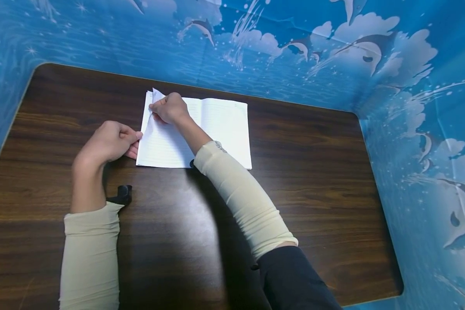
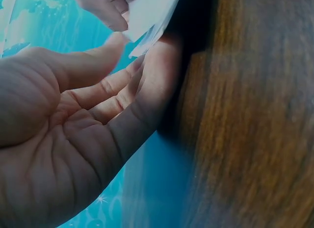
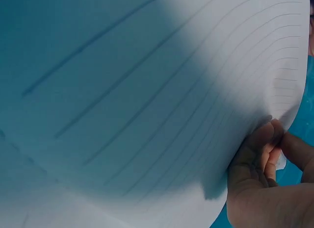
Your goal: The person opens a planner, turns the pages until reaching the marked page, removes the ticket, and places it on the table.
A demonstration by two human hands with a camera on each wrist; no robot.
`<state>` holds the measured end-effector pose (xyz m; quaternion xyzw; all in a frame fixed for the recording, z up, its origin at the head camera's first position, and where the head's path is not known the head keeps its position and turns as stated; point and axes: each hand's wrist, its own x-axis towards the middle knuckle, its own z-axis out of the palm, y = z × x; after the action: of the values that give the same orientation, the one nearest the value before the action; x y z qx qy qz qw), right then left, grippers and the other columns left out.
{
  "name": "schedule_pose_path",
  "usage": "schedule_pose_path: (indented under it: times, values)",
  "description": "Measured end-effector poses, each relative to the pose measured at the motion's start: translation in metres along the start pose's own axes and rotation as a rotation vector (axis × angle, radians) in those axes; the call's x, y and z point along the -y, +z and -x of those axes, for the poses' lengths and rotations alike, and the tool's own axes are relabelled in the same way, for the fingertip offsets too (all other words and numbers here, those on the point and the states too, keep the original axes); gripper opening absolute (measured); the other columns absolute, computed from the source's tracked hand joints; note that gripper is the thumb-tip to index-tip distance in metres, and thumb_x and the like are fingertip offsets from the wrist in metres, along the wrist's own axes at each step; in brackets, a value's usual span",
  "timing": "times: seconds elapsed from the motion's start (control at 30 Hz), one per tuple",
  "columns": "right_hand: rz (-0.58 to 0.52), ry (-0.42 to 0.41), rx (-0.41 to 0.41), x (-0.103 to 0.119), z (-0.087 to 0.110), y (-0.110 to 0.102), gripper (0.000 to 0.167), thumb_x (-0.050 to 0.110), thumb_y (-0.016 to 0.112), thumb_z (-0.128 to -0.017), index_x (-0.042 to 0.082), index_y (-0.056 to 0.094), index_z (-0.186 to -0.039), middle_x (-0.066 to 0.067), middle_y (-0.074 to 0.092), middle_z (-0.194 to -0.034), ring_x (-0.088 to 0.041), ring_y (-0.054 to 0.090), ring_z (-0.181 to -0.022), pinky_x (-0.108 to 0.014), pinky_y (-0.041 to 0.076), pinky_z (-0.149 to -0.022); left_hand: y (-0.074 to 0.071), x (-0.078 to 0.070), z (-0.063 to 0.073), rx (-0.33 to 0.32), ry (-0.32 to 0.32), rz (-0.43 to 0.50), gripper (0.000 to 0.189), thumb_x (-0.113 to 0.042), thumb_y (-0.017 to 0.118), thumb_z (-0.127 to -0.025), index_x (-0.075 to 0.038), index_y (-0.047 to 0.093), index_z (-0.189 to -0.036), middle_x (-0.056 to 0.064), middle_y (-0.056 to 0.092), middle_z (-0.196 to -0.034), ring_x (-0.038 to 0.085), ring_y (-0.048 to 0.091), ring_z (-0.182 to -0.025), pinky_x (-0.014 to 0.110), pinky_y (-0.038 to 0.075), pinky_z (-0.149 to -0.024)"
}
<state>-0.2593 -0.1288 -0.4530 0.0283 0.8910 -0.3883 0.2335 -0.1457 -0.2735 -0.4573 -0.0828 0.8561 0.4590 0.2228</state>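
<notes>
An open notebook [image 1: 226,133] with ruled white pages lies near the far edge of the table. My right hand [image 1: 171,107] reaches over the left-hand page and pinches a leaf near its upper left corner, which is creased and lifted. In the right wrist view the lined leaf [image 3: 147,90] bows upward, and the right thumb and fingers [image 3: 250,154] meet at its edge. At the notebook's left edge, my left hand [image 1: 110,140] holds the page edges between thumb and fingers. The left wrist view shows the pages [image 2: 154,14] at those fingertips, partly blurred.
The dark wood-grain table [image 1: 314,185] has rounded corners. A blue curtain [image 1: 139,47] printed with dolphins hangs along its back and right sides. Pale sleeves [image 1: 91,258] cover both forearms, and a black strap piece [image 1: 122,194] shows at the left wrist.
</notes>
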Motion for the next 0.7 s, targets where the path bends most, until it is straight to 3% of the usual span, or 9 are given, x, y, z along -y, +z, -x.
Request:
schedule_pose_path:
  times: [0.13,0.23,0.43,0.7]
  values:
    - [0.029,-0.009,-0.005,0.0015,0.0014,0.0005,0.017,0.022,0.073,-0.104,0.013,0.085,-0.095,0.002,0.075,-0.073,-0.005,0.055,-0.056,-0.015,0.043,-0.057,-0.0005,-0.0012,-0.0001,-0.004,-0.001,-0.036,0.048,-0.029,0.060,-0.111,0.015,0.064,-0.132,0.000,0.076,-0.077,0.010,0.073,-0.068,0.025,0.052,-0.067]
    - [0.028,-0.021,0.016,0.0016,0.0030,-0.0014,0.013,0.018,0.073,-0.103,0.013,0.085,-0.100,-0.001,0.081,-0.086,-0.005,0.058,-0.059,-0.015,0.046,-0.058,0.0000,-0.0022,0.0002,-0.009,-0.001,-0.062,0.040,-0.023,0.067,-0.108,0.012,0.066,-0.127,-0.001,0.076,-0.075,0.009,0.072,-0.067,0.027,0.049,-0.067]
    - [-0.049,-0.046,0.100,0.0001,0.0048,-0.0069,0.014,0.011,0.075,-0.102,0.008,0.082,-0.113,-0.007,0.084,-0.106,-0.006,0.064,-0.069,-0.016,0.055,-0.064,0.0020,-0.0029,0.0005,-0.022,-0.009,-0.079,0.033,-0.016,0.067,-0.106,0.012,0.066,-0.122,0.000,0.076,-0.075,0.010,0.072,-0.066,0.030,0.049,-0.066]
    - [-0.054,-0.054,0.144,0.0015,0.0071,-0.0083,0.016,0.010,0.074,-0.102,0.007,0.080,-0.116,-0.008,0.083,-0.108,-0.007,0.068,-0.074,-0.017,0.057,-0.067,0.0029,-0.0014,0.0004,-0.031,-0.019,-0.092,0.032,-0.016,0.067,-0.106,0.011,0.066,-0.122,0.003,0.076,-0.076,0.013,0.073,-0.067,0.035,0.048,-0.070]
